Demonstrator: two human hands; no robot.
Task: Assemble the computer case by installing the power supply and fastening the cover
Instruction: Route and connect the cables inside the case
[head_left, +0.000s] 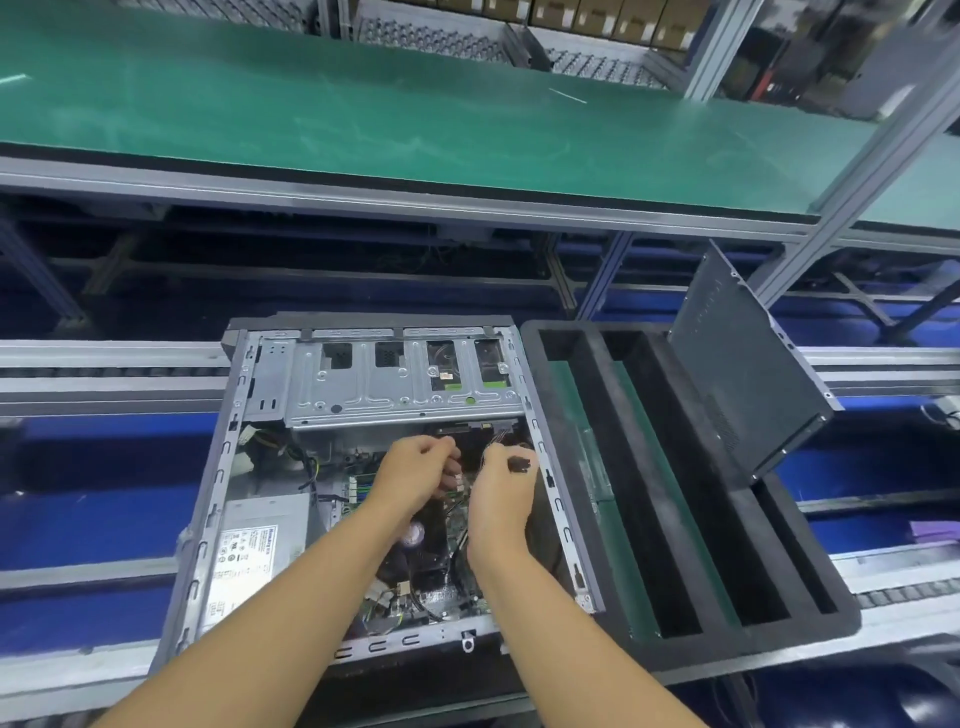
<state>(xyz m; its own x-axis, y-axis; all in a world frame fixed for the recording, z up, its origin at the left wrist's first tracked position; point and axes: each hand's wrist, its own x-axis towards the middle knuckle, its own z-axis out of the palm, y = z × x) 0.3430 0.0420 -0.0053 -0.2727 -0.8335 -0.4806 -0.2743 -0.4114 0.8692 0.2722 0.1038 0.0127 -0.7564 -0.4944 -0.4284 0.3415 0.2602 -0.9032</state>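
Note:
An open grey computer case (218, 483) lies on its side on the roller line in front of me. The silver power supply (260, 540) with a white label sits inside at the lower left. Both hands work over the motherboard (447, 587) in the case's middle. My left hand (415, 475) pinches a small cable connector. My right hand (501, 493) grips a black connector with thin wires. The dark grey cover panel (743, 358) leans tilted in the foam tray at the right.
A black foam tray (649, 493) with long slots stands right of the case. The silver drive cage (400, 379) fills the case's far end. A green conveyor belt (363, 114) runs across the back, with aluminium frame posts (852, 171) at the right.

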